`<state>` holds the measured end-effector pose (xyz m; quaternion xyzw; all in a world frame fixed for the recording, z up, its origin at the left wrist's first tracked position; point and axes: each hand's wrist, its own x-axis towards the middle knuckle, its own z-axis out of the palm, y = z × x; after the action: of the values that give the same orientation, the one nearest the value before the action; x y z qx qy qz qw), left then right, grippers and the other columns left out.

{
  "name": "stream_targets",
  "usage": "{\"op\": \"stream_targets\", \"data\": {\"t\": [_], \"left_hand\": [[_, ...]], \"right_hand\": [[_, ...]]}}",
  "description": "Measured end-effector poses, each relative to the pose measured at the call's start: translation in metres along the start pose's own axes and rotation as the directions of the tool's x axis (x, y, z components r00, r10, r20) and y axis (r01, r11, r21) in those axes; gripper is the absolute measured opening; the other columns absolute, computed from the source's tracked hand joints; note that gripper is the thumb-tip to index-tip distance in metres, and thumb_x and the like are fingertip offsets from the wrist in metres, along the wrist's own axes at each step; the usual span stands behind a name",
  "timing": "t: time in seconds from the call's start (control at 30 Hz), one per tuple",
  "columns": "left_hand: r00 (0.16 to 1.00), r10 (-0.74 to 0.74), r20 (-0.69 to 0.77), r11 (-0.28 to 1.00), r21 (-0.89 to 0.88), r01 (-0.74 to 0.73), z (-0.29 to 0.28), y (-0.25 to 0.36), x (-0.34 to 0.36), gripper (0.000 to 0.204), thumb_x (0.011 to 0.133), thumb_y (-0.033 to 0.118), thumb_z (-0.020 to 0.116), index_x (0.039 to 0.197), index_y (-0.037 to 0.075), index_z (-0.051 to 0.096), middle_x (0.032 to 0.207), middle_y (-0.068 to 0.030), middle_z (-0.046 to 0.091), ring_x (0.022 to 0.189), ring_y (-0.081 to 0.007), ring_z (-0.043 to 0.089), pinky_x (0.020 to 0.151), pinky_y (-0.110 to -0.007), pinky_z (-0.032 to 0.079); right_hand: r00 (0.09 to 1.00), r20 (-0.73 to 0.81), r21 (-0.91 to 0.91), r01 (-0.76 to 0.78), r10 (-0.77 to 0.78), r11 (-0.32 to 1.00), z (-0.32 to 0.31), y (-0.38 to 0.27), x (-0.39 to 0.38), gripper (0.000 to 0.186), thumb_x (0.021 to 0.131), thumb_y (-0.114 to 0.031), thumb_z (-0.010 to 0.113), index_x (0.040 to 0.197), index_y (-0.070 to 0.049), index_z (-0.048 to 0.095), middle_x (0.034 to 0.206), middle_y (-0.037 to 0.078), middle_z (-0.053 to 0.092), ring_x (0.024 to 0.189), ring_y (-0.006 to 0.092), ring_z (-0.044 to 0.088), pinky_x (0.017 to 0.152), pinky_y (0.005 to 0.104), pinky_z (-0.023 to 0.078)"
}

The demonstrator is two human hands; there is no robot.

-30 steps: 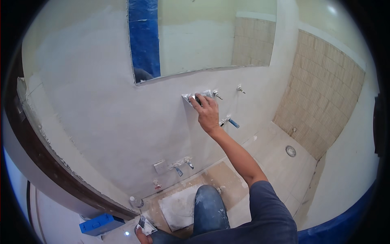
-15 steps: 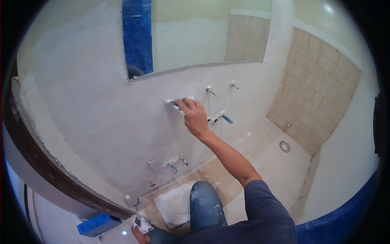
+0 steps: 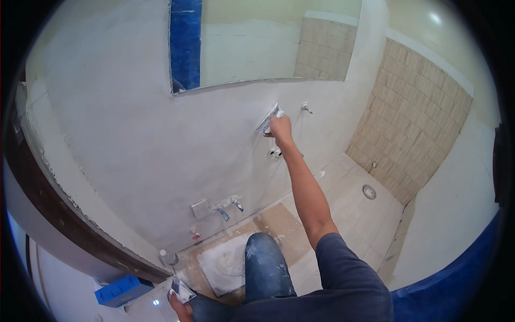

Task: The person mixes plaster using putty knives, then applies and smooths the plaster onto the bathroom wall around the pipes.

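Observation:
My right hand (image 3: pixel 281 130) reaches up to the white plastered wall (image 3: pixel 134 129), closed around a putty knife (image 3: pixel 269 118) smeared with white paste. Its blade lies tilted against the wall, below the large mirror (image 3: pixel 263 48) and left of a pipe stub (image 3: pixel 306 108). The handle is mostly hidden by my fingers. Low at the left, near my knee, my left hand (image 3: pixel 181 309) grips a second blade (image 3: pixel 184 292), also coated with white paste; its handle is out of sight.
Lower on the wall are a pipe opening (image 3: pixel 274 153) and a taped pair of pipe stubs (image 3: pixel 230 206). A paste-covered white sheet (image 3: pixel 214 271) lies on cardboard (image 3: pixel 287 220). A clear bottle (image 3: pixel 168 257) and a blue box (image 3: pixel 123 290) stand at the left. A round drain (image 3: pixel 369 191) is in the floor.
My right hand has swept rightward and slightly up along the wall with the putty knife, now covering the left upper pipe stub. My left hand keeps its blade, slightly more upright.

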<state>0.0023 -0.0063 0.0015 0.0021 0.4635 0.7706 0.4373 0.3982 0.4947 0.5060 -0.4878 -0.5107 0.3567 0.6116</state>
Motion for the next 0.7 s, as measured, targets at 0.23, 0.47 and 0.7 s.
{"op": "stream_targets", "data": {"t": [0.23,0.47,0.7], "left_hand": [[0.999,-0.032,0.002,0.999,0.041,0.032,-0.001,-0.003,0.006,0.036,0.103,0.026,0.05,0.135,0.011,0.055,0.127,-0.0075,0.066,0.111,-0.0262,0.069,0.09,-0.043,0.056],[0.999,-0.026,0.043,0.995,0.093,0.022,0.001,0.001,0.002,0.032,0.103,0.027,0.049,0.131,0.011,0.056,0.124,-0.0068,0.067,0.11,-0.026,0.068,0.091,-0.045,0.055],[0.996,0.023,0.08,0.998,0.051,-0.027,0.0,-0.001,0.006,0.033,0.103,0.025,0.047,0.131,0.01,0.056,0.123,-0.0082,0.067,0.11,-0.0268,0.068,0.092,-0.045,0.056]], "right_hand": [[0.865,-0.285,-0.628,0.158,-0.414,0.762,0.072,0.001,-0.023,0.039,0.094,-0.019,0.057,0.121,0.007,0.061,0.118,0.024,0.059,0.103,0.0423,0.065,0.091,0.0498,0.053],[0.791,0.07,-0.609,0.516,-0.607,0.602,0.076,0.008,-0.082,0.046,0.094,-0.014,0.055,0.136,0.006,0.053,0.121,0.022,0.056,0.112,0.0399,0.061,0.091,0.0503,0.053],[0.921,-0.295,-0.489,0.084,-0.255,0.868,0.038,-0.009,-0.014,0.044,0.097,-0.015,0.051,0.136,0.004,0.056,0.126,0.021,0.057,0.111,0.0419,0.062,0.094,0.0536,0.051]]}}
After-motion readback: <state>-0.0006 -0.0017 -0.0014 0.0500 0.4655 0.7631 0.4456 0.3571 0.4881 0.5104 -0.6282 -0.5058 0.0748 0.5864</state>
